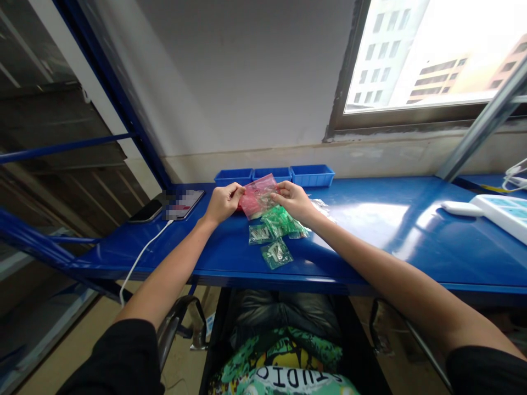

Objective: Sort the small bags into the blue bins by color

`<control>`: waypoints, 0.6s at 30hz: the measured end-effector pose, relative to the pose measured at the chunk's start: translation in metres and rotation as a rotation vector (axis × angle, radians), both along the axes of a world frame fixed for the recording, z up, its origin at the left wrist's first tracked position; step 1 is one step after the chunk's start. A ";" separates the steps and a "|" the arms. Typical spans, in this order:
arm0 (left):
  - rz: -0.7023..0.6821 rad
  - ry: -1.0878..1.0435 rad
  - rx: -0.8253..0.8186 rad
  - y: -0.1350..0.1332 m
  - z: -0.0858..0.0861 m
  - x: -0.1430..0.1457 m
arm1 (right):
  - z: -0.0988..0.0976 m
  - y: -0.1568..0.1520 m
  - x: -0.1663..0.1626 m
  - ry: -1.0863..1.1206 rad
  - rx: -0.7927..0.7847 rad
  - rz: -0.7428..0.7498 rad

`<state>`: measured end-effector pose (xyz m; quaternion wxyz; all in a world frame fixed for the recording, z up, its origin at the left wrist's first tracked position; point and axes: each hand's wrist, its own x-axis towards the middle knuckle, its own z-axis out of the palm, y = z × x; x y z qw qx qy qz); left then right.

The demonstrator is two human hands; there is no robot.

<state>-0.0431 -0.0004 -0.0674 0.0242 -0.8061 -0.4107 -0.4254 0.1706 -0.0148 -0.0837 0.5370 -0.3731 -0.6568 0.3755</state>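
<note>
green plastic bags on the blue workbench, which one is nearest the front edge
The single green plastic bag lowest in the view, closest to the front edge of the blue workbench; the other green bags lie farther back.

Three blue rectangular plastic bins (313,180) stand side by side along the back of the long blue table (230,249), against the pale wall (247,82). In front of them, the translucent red plastic bag (258,193) spans from the left hand (224,202) to the right hand (294,201). Nearer the front edge lie translucent green plastic packets (280,222), overlapping. Left, two flat rectangular phones (147,211) lie side by side; a white plastic device (504,211) sits far right.
</note>
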 end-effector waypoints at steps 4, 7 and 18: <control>0.006 0.005 -0.014 -0.001 0.000 0.000 | -0.001 0.000 0.001 0.022 -0.059 0.023; 0.000 -0.002 -0.019 -0.001 0.000 0.000 | 0.000 -0.002 0.002 0.053 -0.101 0.034; -0.360 -0.594 -0.460 0.004 -0.008 0.023 | 0.008 -0.005 -0.005 0.189 -0.125 -0.053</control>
